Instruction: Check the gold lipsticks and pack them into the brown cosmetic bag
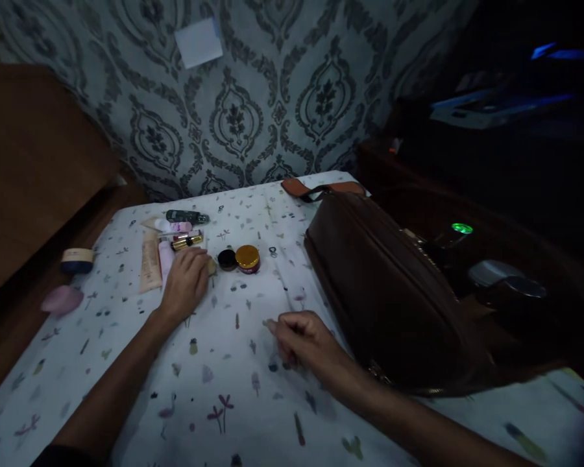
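Note:
My left hand rests palm down on the patterned white cloth, fingers curled over a small object by the cosmetics; what it covers is hidden. Just beyond its fingers lie a gold lipstick, a pink tube and a beige tube. My right hand hovers low over the cloth near the brown leather bag, fingers loosely curled, nothing visible in them. A gold-lidded jar and a black lid sit between the hands and the wall.
A dark green tube lies near the wall. A round tin and a pink object sit on the wooden surface at left. Dark furniture with a green light stands right. Patterned wallpaper is behind.

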Demonstrator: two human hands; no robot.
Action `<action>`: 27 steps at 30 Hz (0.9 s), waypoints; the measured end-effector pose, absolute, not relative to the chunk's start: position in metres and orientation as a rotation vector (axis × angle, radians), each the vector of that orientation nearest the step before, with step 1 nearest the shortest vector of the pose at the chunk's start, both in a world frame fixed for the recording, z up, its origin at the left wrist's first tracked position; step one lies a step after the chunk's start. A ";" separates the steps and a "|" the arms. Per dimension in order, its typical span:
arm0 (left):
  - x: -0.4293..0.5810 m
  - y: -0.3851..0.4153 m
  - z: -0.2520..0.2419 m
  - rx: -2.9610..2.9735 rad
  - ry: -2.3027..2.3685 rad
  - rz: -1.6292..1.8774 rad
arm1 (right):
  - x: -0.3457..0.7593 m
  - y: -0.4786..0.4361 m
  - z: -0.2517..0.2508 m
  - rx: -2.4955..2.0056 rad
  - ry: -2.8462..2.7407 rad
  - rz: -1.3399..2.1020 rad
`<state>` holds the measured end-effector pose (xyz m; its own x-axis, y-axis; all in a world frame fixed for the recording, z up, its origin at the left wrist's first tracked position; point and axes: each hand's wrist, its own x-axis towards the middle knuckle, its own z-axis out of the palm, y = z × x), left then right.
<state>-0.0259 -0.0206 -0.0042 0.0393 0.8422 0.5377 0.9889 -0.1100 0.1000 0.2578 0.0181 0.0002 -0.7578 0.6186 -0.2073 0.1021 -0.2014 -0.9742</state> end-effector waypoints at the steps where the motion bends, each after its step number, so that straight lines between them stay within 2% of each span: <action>1: -0.037 -0.017 -0.003 -1.952 -1.933 -0.690 | 0.250 0.020 0.003 -0.862 -1.607 2.086; 5: -0.078 0.003 0.001 -1.750 -2.212 -0.633 | 0.221 0.026 0.005 -0.866 -1.449 2.115; 13: -0.099 0.003 0.002 -1.731 -2.306 -0.578 | 0.214 0.024 -0.016 -0.759 -1.878 1.767; 20: -0.111 -0.001 -0.001 -1.788 -2.375 -0.440 | 0.216 0.022 -0.014 -0.688 -2.049 1.648; 27: -0.089 -0.011 0.010 -1.571 -2.430 -0.628 | 0.219 0.022 -0.015 -0.711 -2.054 1.665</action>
